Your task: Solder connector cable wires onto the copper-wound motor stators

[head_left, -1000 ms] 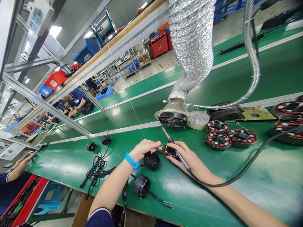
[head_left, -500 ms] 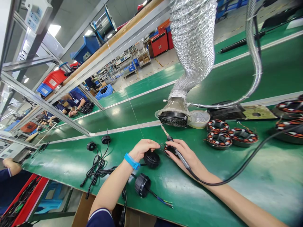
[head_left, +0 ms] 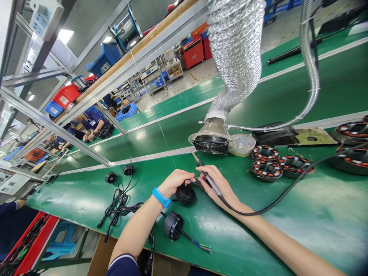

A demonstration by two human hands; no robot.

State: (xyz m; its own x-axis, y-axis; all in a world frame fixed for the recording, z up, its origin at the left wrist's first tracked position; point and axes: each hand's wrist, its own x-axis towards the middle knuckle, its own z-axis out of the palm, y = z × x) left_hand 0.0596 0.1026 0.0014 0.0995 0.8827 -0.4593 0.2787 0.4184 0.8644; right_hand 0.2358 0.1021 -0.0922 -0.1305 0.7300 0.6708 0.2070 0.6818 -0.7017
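The right hand [head_left: 220, 188] is holding a soldering iron [head_left: 208, 179] in closed fingers, while the left hand [head_left: 174, 183] is curling shut beside a black round cable connector [head_left: 185, 194] on the green bench [head_left: 258, 230]; a slipping grip could be driving the tip [head_left: 193, 154] into the thin wires [head_left: 195, 182].

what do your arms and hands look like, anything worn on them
Both forearms and hands are bare, with no gloves. The left hand has a blue wristband, and that arm comes out of a navy sleeve with white trim. The right hand shows no band.
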